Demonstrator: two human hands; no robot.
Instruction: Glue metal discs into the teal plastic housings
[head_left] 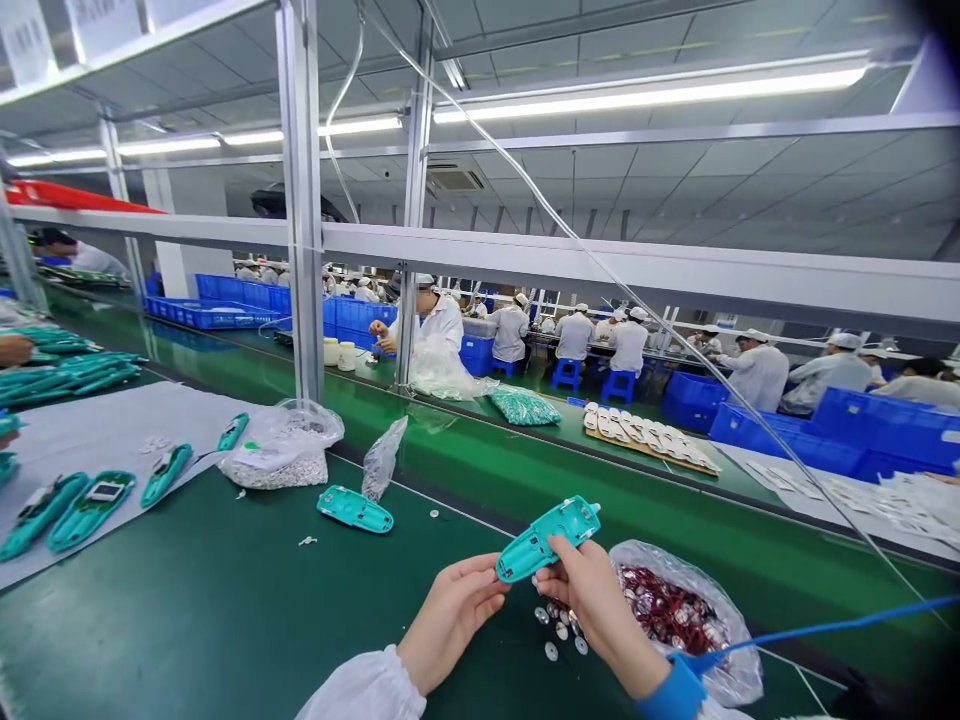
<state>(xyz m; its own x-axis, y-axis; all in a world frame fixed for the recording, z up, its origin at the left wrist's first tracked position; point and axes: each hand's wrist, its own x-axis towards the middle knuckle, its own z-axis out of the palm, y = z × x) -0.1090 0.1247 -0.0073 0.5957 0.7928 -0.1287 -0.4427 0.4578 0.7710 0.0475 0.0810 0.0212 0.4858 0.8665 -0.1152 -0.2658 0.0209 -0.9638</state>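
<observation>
A teal plastic housing, its hollow inner side facing up, is held tilted above the green table. My right hand pinches its right part, with the thumb on the inner side. At its lower left end, the fingertips of my left hand press against the edge. Loose round metal discs lie on the table below and beside my right hand. To the right is a clear bag of parts with red wires. Another teal housing lies on the table, left of the held one.
Clear bags stand at the table's back edge. At the left, teal devices lie on white paper, near another person's hand. A green conveyor belt runs behind. A blue cord stretches from my right wristband.
</observation>
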